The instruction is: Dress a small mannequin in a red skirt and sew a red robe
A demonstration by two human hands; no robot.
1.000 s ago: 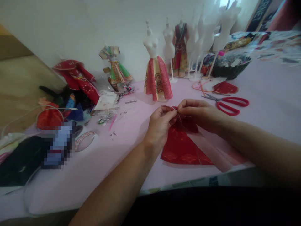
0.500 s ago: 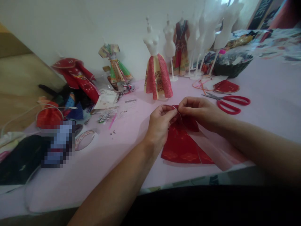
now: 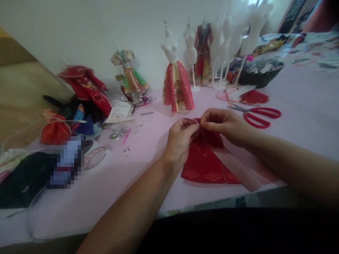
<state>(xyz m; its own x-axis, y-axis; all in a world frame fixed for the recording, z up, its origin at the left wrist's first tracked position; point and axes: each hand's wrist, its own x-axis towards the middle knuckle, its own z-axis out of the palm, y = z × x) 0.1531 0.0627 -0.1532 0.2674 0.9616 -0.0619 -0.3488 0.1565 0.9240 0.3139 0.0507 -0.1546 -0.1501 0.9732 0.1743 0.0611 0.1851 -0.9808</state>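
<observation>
In the head view, a small red doll garment [image 3: 202, 164] lies near the table's front edge, its top part raised off the table. My left hand [image 3: 180, 135] pinches that upper edge, where a line of small white beads [image 3: 195, 121] runs along the cloth. Thumb and forefinger of my right hand [image 3: 221, 123] are closed on the same edge, close to my left fingertips. Whether a needle or thread is between the right fingers is too small to see. A sheer pale pink cloth [image 3: 237, 165] spreads out beneath my right forearm.
Red-handled scissors [image 3: 261, 116] lie right of my right hand. Behind stands a mannequin in a pink-and-cream skirt [image 3: 178, 86], with other white mannequins [image 3: 230, 42] and a dark basket [image 3: 261, 76]. Left are pins [image 3: 123, 123], a tape roll [image 3: 95, 157] and a red pouch [image 3: 55, 128].
Both hands stay almost in the same place on the red garment's edge. The view has shifted very slightly.
</observation>
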